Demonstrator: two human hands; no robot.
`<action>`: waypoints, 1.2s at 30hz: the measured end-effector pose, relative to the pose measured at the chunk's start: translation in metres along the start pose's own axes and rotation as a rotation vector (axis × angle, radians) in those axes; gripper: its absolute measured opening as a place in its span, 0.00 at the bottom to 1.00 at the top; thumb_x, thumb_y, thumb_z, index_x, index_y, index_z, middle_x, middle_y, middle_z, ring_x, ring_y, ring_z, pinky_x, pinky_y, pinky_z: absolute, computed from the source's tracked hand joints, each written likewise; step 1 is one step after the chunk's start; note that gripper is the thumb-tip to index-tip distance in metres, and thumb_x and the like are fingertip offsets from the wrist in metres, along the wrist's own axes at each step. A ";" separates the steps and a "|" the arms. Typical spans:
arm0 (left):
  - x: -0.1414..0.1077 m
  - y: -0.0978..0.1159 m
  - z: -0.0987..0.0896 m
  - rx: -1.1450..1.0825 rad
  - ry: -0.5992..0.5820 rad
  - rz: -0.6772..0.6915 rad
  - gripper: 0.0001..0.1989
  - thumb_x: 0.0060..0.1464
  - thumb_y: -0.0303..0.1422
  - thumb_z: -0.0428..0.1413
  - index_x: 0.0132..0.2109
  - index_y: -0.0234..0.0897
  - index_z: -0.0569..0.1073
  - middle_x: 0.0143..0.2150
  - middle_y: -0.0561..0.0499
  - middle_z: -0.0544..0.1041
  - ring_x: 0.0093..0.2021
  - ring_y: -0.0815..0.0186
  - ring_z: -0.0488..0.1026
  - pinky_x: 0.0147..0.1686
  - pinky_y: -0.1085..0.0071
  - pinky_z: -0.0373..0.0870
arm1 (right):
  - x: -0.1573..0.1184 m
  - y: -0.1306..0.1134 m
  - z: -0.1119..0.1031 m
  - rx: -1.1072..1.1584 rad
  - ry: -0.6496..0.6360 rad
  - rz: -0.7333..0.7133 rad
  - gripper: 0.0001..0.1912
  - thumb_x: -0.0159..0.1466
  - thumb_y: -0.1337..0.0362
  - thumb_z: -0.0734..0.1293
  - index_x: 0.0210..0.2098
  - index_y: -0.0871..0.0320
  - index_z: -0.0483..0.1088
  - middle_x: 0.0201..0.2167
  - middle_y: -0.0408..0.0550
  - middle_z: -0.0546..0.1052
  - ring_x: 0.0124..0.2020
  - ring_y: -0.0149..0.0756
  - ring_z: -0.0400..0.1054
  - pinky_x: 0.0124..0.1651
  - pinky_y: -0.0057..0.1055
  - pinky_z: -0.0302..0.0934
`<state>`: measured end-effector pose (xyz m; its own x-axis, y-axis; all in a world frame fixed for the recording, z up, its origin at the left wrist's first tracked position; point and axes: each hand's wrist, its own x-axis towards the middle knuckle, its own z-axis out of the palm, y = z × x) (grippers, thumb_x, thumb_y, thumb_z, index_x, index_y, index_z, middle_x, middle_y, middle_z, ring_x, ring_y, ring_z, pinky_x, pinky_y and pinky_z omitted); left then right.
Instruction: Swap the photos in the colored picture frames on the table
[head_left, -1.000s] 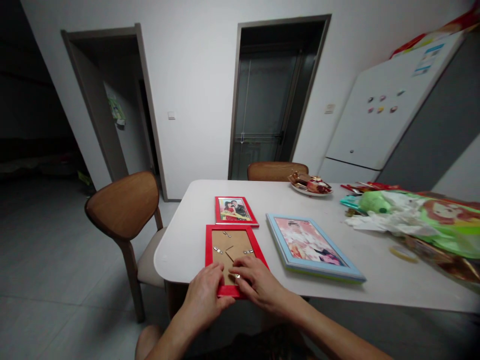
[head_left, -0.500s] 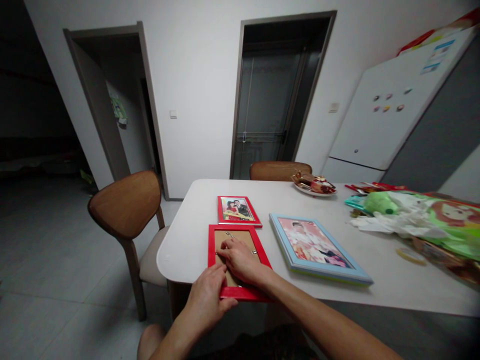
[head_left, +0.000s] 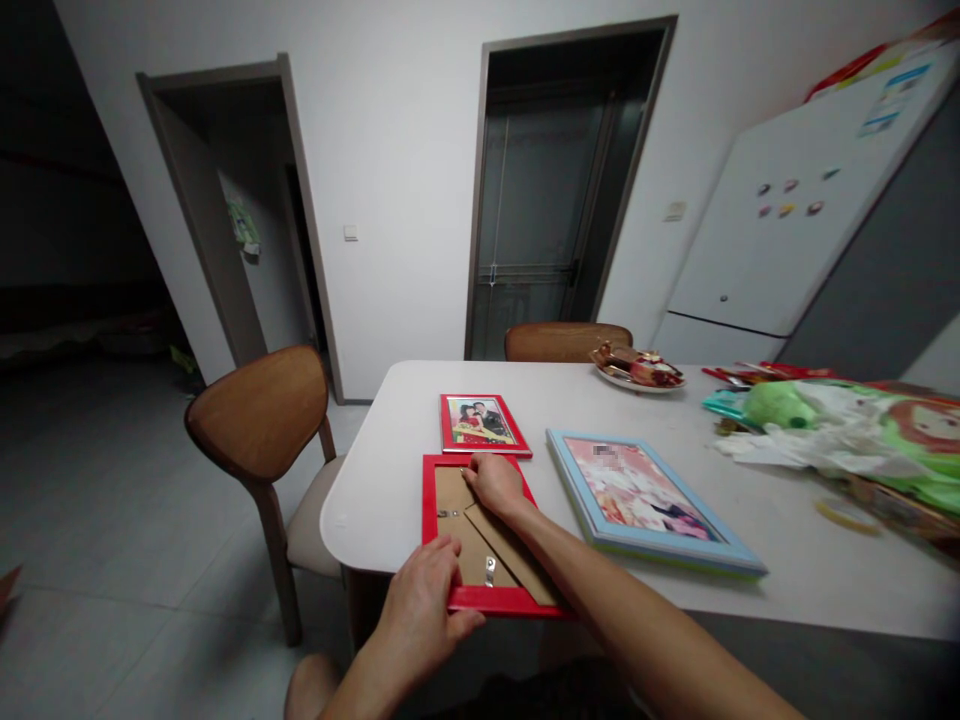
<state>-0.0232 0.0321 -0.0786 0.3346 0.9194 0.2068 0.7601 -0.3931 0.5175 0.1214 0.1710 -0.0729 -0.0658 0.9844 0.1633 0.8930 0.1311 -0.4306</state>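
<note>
A red picture frame (head_left: 429, 500) lies face down at the table's near edge, its brown backing board (head_left: 454, 540) upward. My left hand (head_left: 424, 590) grips its lower left corner, fingers over the side and thumb along the bottom edge. Near the top of the backing, my right hand (head_left: 496, 485) is closed, fingertips pinched at a small metal clip they mostly cover. Under my right forearm, a brown stand flap (head_left: 506, 545) slants across the board. Other metal fittings (head_left: 490, 570) show on the backing. Just beyond lies a second red frame (head_left: 450, 425) with a couple's photo facing up.
To the right lies a light blue picture frame (head_left: 660, 545), face up. Farther back are a plate of wrapped items (head_left: 641, 385), crumpled tissues and green packaging (head_left: 825, 425), and a tape roll (head_left: 846, 516). Wooden chairs (head_left: 262, 410) stand left and behind the white table (head_left: 367, 460).
My right hand has moved from the left-middle of the backing up to its top edge, uncovering the stand flap and lower fittings. My left hand keeps its hold; the view has shifted slightly.
</note>
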 end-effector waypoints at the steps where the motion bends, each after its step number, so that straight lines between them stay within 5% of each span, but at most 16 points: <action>1: 0.000 0.000 0.000 0.007 -0.005 -0.003 0.30 0.37 0.33 0.60 0.50 0.34 0.63 0.50 0.43 0.68 0.53 0.58 0.60 0.53 0.61 0.57 | 0.002 0.000 0.000 -0.001 0.009 0.020 0.14 0.56 0.59 0.60 0.30 0.63 0.71 0.27 0.52 0.73 0.25 0.30 0.61 0.25 0.26 0.46; 7: -0.003 0.003 -0.006 0.070 -0.031 -0.029 0.33 0.36 0.33 0.61 0.52 0.30 0.61 0.53 0.40 0.64 0.54 0.58 0.60 0.54 0.63 0.55 | 0.007 0.001 -0.004 0.032 0.058 0.062 0.13 0.54 0.59 0.61 0.27 0.64 0.70 0.27 0.54 0.73 0.24 0.32 0.62 0.24 0.26 0.46; 14: 0.008 0.036 0.007 0.178 -0.186 0.031 0.26 0.36 0.28 0.59 0.47 0.32 0.65 0.58 0.39 0.57 0.58 0.52 0.50 0.55 0.51 0.45 | -0.011 0.009 -0.019 0.181 0.095 -0.116 0.13 0.56 0.64 0.56 0.25 0.61 0.69 0.26 0.48 0.74 0.26 0.30 0.64 0.28 0.24 0.52; 18: 0.012 0.033 0.013 0.112 -0.135 0.065 0.23 0.37 0.21 0.51 0.46 0.31 0.65 0.56 0.38 0.59 0.57 0.53 0.53 0.55 0.50 0.46 | -0.031 0.031 -0.039 0.379 0.171 -0.115 0.12 0.55 0.63 0.57 0.31 0.61 0.70 0.31 0.48 0.74 0.32 0.33 0.66 0.35 0.27 0.56; 22: 0.014 0.032 -0.008 -0.239 0.119 0.080 0.20 0.40 0.22 0.50 0.44 0.34 0.64 0.52 0.41 0.65 0.54 0.56 0.59 0.52 0.53 0.53 | -0.057 0.044 -0.050 0.886 0.285 0.112 0.16 0.52 0.58 0.60 0.37 0.60 0.67 0.35 0.49 0.73 0.34 0.35 0.66 0.35 0.30 0.59; 24: 0.019 0.044 -0.020 -0.536 0.275 0.040 0.13 0.45 0.26 0.50 0.41 0.36 0.64 0.47 0.43 0.68 0.51 0.58 0.62 0.50 0.58 0.57 | -0.073 0.036 -0.045 1.127 0.181 0.270 0.19 0.51 0.57 0.62 0.40 0.60 0.65 0.32 0.49 0.73 0.30 0.33 0.66 0.30 0.29 0.59; 26: 0.025 0.064 -0.028 -0.848 0.391 -0.003 0.08 0.48 0.32 0.50 0.39 0.37 0.63 0.42 0.45 0.70 0.46 0.59 0.66 0.46 0.60 0.61 | -0.089 0.017 -0.037 1.344 -0.069 0.357 0.22 0.51 0.56 0.63 0.43 0.59 0.62 0.30 0.48 0.73 0.26 0.32 0.67 0.26 0.29 0.59; 28: 0.033 0.085 -0.031 -1.102 0.431 -0.025 0.11 0.48 0.36 0.51 0.38 0.36 0.62 0.38 0.47 0.72 0.40 0.61 0.70 0.42 0.63 0.64 | -0.100 -0.001 -0.033 1.557 -0.181 0.304 0.21 0.52 0.54 0.62 0.43 0.57 0.62 0.29 0.47 0.74 0.27 0.32 0.68 0.28 0.29 0.61; 30: 0.041 0.102 -0.031 -1.246 0.438 -0.006 0.15 0.46 0.36 0.54 0.40 0.36 0.61 0.36 0.49 0.72 0.37 0.63 0.71 0.40 0.65 0.66 | -0.104 -0.008 -0.041 1.703 -0.085 0.191 0.18 0.53 0.56 0.63 0.41 0.58 0.63 0.30 0.46 0.74 0.29 0.32 0.68 0.32 0.29 0.62; 33: 0.055 0.115 -0.029 -1.317 0.501 0.057 0.22 0.43 0.32 0.57 0.46 0.38 0.59 0.43 0.49 0.71 0.43 0.63 0.69 0.44 0.66 0.64 | -0.096 0.020 -0.076 1.624 0.101 0.084 0.20 0.52 0.61 0.63 0.44 0.56 0.62 0.33 0.44 0.75 0.32 0.33 0.69 0.34 0.29 0.62; 36: 0.074 0.116 -0.015 -1.365 0.363 0.045 0.27 0.43 0.29 0.56 0.51 0.38 0.56 0.46 0.46 0.70 0.44 0.62 0.69 0.45 0.65 0.64 | -0.077 0.084 -0.117 1.280 0.181 0.225 0.23 0.51 0.64 0.63 0.47 0.56 0.61 0.30 0.44 0.76 0.27 0.34 0.70 0.29 0.29 0.63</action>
<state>0.0813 0.0552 0.0092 0.0247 0.9419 0.3350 -0.4465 -0.2894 0.8467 0.2532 0.0920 -0.0176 0.1785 0.9826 0.0506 -0.1823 0.0836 -0.9797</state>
